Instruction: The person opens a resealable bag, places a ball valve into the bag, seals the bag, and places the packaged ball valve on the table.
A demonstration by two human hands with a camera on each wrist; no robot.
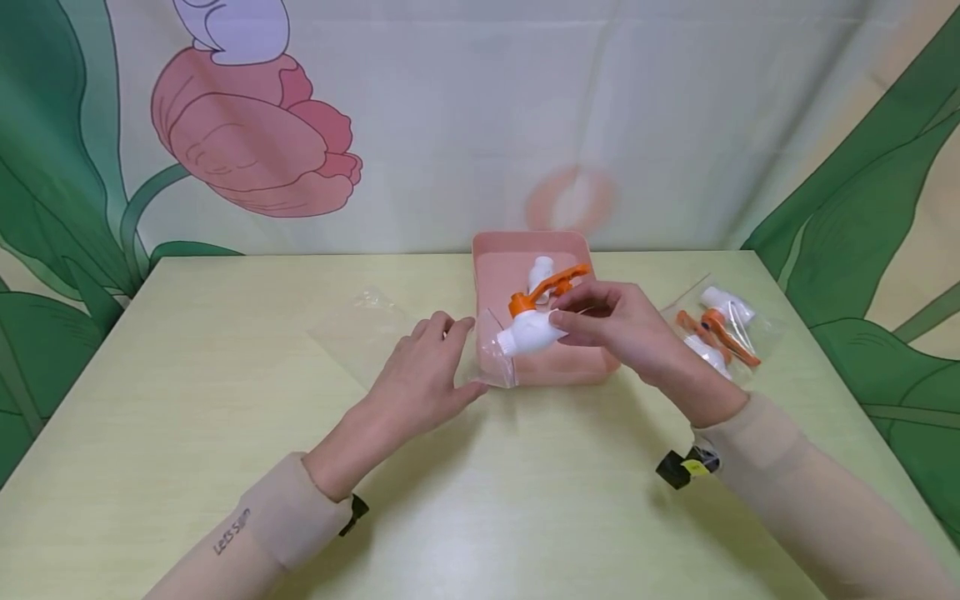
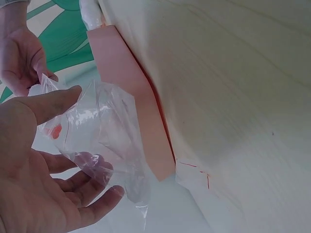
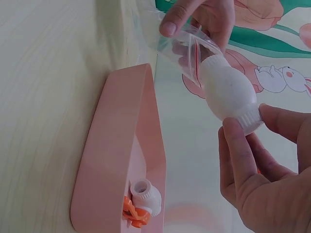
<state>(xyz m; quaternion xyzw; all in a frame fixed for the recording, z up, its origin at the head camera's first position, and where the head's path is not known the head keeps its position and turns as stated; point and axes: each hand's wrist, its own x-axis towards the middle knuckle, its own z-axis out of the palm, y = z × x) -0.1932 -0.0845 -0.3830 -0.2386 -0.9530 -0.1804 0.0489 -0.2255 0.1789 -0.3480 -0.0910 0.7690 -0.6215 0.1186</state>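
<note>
My right hand (image 1: pixel 628 333) pinches one ribbed end of a white plastic ball valve (image 1: pixel 531 333) with an orange lever handle. The valve's other end lies at the mouth of a clear zip bag (image 2: pixel 112 131) with a red line along its seal. In the left wrist view my left hand (image 2: pixel 53 170) has its thumb and curled fingers around that bag. Both hands are above the near part of a pink tray (image 1: pixel 487 287). Another white valve (image 3: pixel 148 196) with orange handle parts lies inside the tray.
On the table to the right lies a clear bag (image 1: pixel 716 333) of white and orange valves. Another flat clear bag (image 1: pixel 352 333) lies left of the tray. Behind the table hangs a printed curtain (image 1: pixel 420 125).
</note>
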